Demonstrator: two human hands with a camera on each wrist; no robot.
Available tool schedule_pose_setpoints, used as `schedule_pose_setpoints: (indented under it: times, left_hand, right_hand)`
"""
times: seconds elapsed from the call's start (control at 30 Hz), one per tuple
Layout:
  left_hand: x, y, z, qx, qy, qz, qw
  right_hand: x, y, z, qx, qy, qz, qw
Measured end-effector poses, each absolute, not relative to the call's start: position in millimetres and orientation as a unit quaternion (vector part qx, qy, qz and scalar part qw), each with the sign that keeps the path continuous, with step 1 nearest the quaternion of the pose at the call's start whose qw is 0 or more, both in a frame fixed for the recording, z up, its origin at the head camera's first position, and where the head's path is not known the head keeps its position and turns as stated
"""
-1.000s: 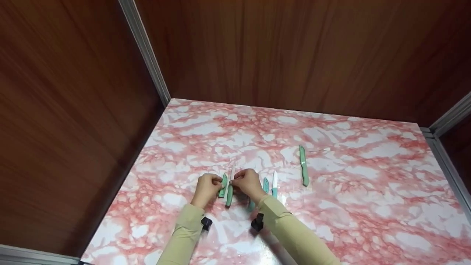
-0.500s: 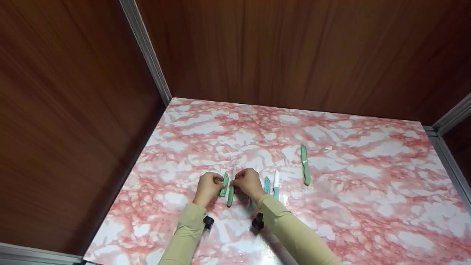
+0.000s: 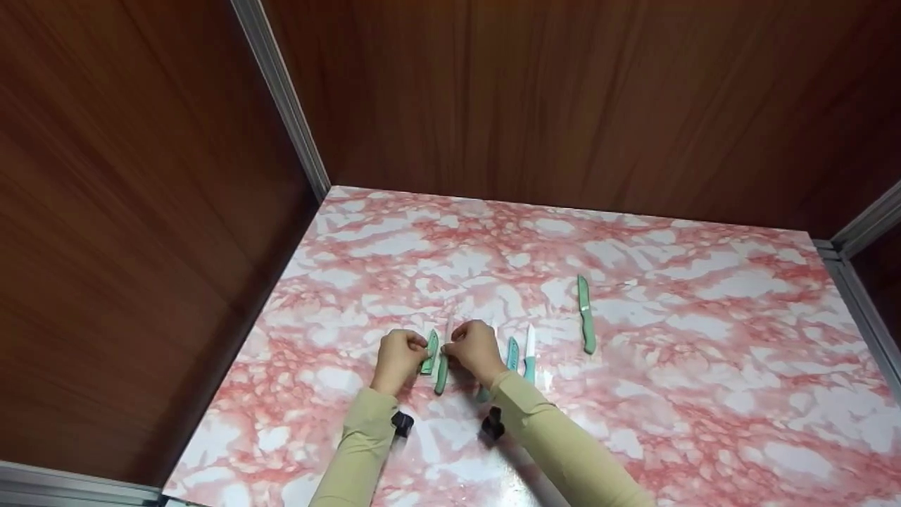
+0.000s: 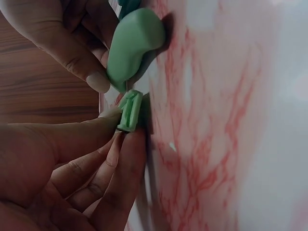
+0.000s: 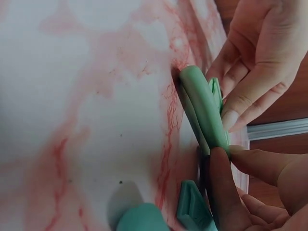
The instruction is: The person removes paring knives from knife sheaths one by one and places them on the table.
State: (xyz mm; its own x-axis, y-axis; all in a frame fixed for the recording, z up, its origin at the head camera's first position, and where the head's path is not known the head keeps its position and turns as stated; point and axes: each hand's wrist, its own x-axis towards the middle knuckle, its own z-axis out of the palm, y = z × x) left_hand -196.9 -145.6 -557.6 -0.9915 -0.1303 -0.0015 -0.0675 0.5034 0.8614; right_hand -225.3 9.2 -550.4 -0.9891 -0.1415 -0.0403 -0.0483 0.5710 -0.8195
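From the head view, over the table [image 3: 676,394], the left hand [image 3: 398,359] pinches a green sheath [image 3: 429,360]; just right of the sheath, the right hand [image 3: 479,351] pinches a slim-bladed, green-handled knife [image 3: 441,374]. The left wrist view shows a groove in the sheath's end. In the right wrist view, the knife's smooth, rounded handle partly hides the sheath.

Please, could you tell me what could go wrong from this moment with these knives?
First, the right hand pinches the green-handled knife near the base of its pale blade, so a slip might mean a cut. Second, the left hand holds the green sheath close beside that knife, and could be nicked if the blade swings. Third, a teal-handled knife lies unsheathed to the right of the right hand; a sideways move might brush it.
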Motion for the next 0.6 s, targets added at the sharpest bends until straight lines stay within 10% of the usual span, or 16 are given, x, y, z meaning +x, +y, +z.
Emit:
schedule_pose_setpoints:
  times: [0.6]
  left_hand:
    - [-194.3, -143.2, -562.1, 0.064, -0.871, -0.483, 0.053]
  right_hand:
    - [-218.0, 9.3, -547.5, -0.101, 0.891, -0.442, 0.021]
